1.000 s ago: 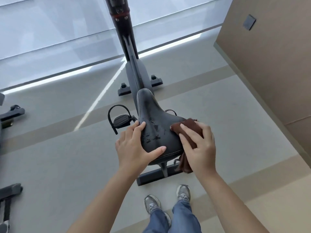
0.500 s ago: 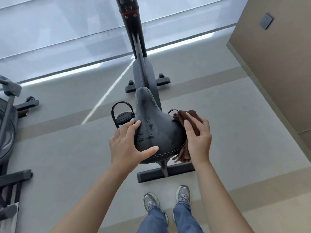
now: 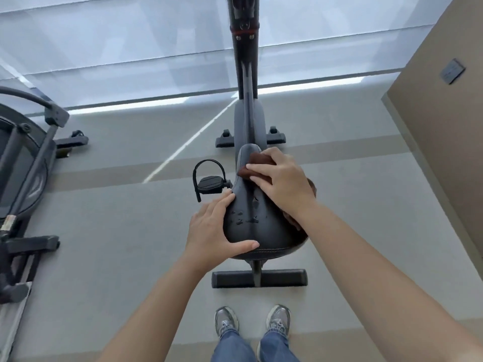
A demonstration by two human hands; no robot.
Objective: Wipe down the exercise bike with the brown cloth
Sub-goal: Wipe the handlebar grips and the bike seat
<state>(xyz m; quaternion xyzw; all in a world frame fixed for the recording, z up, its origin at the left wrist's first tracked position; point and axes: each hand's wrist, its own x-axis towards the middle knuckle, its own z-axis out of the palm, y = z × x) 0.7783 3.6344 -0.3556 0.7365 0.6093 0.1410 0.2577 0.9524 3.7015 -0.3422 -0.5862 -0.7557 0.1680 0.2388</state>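
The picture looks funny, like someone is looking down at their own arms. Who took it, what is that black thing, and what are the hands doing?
A camera worn on a person's head took it, so you see what they see when they look down: their own arms, jeans and shoes on the grey floor. The black thing is the saddle of an exercise bike; its pedal sticks out to one side. The left hand rests on the saddle's edge, as if to steady it. The right hand presses a brown cloth on the narrow front part of the saddle, to wipe it. Small wet-looking spots show on the saddle. Part of another machine stands at the left.
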